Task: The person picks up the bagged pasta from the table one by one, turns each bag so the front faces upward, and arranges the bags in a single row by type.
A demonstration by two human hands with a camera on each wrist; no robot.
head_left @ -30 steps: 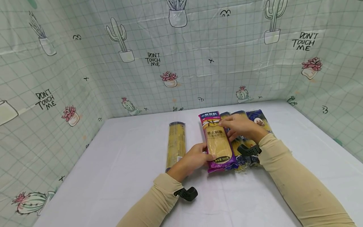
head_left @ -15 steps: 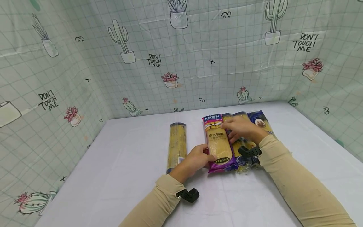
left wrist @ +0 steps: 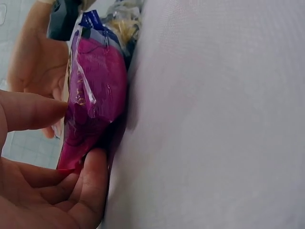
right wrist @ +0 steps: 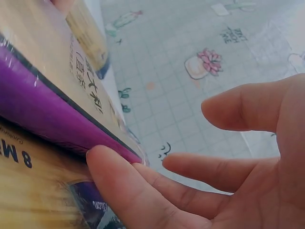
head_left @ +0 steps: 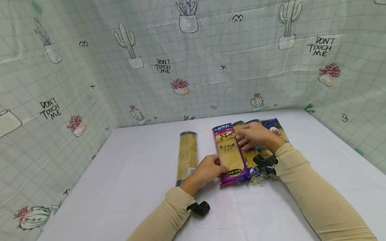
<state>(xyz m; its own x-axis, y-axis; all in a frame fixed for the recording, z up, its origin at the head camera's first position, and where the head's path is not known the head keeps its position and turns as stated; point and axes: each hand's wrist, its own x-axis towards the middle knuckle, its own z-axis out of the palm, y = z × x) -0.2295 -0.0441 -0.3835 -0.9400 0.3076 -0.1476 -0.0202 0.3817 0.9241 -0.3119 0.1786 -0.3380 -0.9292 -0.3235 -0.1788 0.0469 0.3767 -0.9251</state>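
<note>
A purple-and-pink spaghetti pack (head_left: 230, 155) lies face up near the middle of the table in the head view. My left hand (head_left: 208, 170) grips its lower left edge, and in the left wrist view the thumb (left wrist: 35, 111) presses the top face while the curled fingers (left wrist: 93, 183) go under the bottom end. My right hand (head_left: 256, 136) is at the pack's upper right side, fingers spread and thumb raised off it. In the right wrist view one fingertip (right wrist: 101, 157) is right at the pack's purple side, over a blue-and-yellow spaghetti pack (right wrist: 38, 191).
Blue-and-yellow spaghetti packs (head_left: 249, 157) lie side by side to the right, partly under my right hand and wrist; the outermost pack (head_left: 272, 125) is dark blue. Left of my left hand lies another spaghetti pack (head_left: 187, 154). A patterned cloth wall (head_left: 211, 83) rises behind the white table (head_left: 135, 174).
My right thumb and fingers have come off the purple spaghetti pack's top edge and spread. The pack's top end has lowered slightly; my left hand keeps its grip.
</note>
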